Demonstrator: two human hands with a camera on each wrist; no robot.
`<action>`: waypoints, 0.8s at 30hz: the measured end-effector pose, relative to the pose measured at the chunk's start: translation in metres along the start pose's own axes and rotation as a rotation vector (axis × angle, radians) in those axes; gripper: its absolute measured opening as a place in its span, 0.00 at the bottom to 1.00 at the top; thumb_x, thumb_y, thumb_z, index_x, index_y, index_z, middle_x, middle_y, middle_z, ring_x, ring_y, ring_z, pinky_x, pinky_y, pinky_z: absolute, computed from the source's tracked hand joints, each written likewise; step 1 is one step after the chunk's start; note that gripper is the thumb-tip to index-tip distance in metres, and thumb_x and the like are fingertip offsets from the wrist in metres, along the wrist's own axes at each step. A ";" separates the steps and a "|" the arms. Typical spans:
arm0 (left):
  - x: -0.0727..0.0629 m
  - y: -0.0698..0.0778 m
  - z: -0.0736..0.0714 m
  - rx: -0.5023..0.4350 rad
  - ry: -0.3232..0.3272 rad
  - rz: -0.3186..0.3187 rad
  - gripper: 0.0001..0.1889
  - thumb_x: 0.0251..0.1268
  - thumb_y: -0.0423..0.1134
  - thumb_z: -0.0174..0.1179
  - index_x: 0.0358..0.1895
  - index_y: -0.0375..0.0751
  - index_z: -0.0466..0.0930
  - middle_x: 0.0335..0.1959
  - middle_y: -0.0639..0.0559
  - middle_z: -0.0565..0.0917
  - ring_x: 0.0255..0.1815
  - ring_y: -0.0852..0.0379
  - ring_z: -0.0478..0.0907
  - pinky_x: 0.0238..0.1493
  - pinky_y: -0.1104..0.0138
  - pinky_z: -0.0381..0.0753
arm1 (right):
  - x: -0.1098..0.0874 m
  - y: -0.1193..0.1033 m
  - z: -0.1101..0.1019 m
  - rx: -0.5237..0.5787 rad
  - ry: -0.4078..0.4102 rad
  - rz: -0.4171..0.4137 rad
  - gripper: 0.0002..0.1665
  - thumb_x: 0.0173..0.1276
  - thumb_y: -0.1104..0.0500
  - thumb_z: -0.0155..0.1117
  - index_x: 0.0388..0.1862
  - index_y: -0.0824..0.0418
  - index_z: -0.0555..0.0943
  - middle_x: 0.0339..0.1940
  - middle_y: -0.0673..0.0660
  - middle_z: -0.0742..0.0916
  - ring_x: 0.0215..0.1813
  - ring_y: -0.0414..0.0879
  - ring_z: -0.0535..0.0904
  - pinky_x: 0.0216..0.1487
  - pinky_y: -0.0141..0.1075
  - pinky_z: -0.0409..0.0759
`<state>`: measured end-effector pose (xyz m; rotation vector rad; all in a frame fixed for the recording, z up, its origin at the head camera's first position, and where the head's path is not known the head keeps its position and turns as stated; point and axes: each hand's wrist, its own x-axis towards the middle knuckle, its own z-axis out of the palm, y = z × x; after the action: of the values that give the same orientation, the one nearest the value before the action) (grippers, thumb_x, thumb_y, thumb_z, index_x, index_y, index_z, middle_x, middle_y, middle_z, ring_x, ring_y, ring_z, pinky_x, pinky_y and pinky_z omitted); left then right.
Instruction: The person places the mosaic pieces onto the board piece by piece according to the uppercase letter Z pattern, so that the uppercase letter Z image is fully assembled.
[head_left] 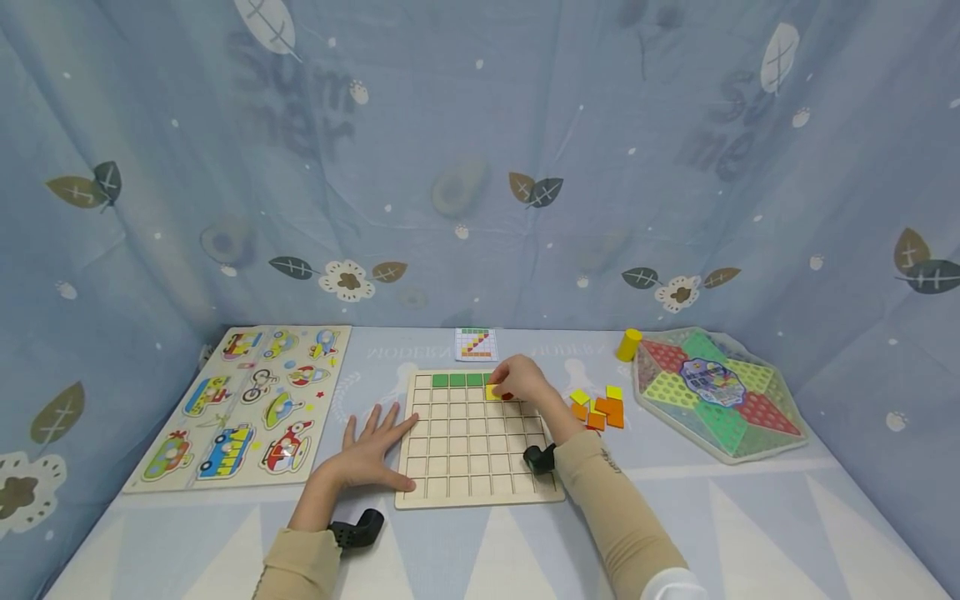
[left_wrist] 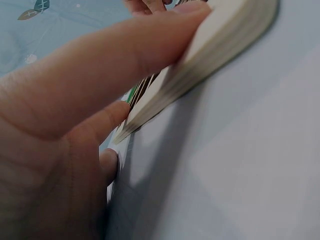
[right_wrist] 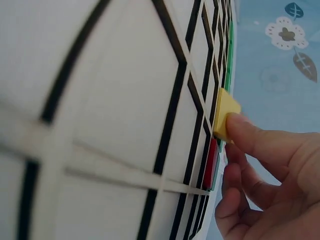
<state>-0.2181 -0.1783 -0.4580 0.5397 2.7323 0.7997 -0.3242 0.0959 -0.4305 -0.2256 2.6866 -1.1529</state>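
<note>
A wooden grid board (head_left: 470, 502) lies flat in front of me, with a row of green square tiles (head_left: 457, 380) along its far side. My right hand (head_left: 527, 383) pinches a yellow square tile (right_wrist: 226, 112) at the grid, just nearer than the green row. Beside it a red tile (right_wrist: 212, 165) sits in a cell, partly hidden by the fingers in the head view. With fingers spread, my left hand (head_left: 366, 458) rests at the board's left edge; its thumb (left_wrist: 145, 42) touches the near corner and the index fingertip the side.
Loose yellow and orange tiles (head_left: 615, 412) lie right of the board. Behind it is a small pattern card (head_left: 476, 344). A vehicle picture puzzle (head_left: 251, 417) lies left. At right are a yellow cylinder (head_left: 628, 345) and a hexagonal game board (head_left: 720, 392). A curtain (head_left: 480, 208) hangs behind.
</note>
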 end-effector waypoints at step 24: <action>0.000 0.001 0.000 0.000 -0.012 -0.010 0.58 0.33 0.62 0.70 0.72 0.45 0.53 0.73 0.35 0.42 0.72 0.33 0.28 0.62 0.38 0.20 | -0.024 0.039 -0.041 0.099 0.159 0.048 0.14 0.59 0.63 0.65 0.45 0.62 0.81 0.37 0.59 0.81 0.40 0.51 0.74 0.40 0.38 0.75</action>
<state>-0.2179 -0.1778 -0.4572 0.5288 2.7218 0.7921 -0.3139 0.1565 -0.4280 -0.0556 2.7423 -1.3373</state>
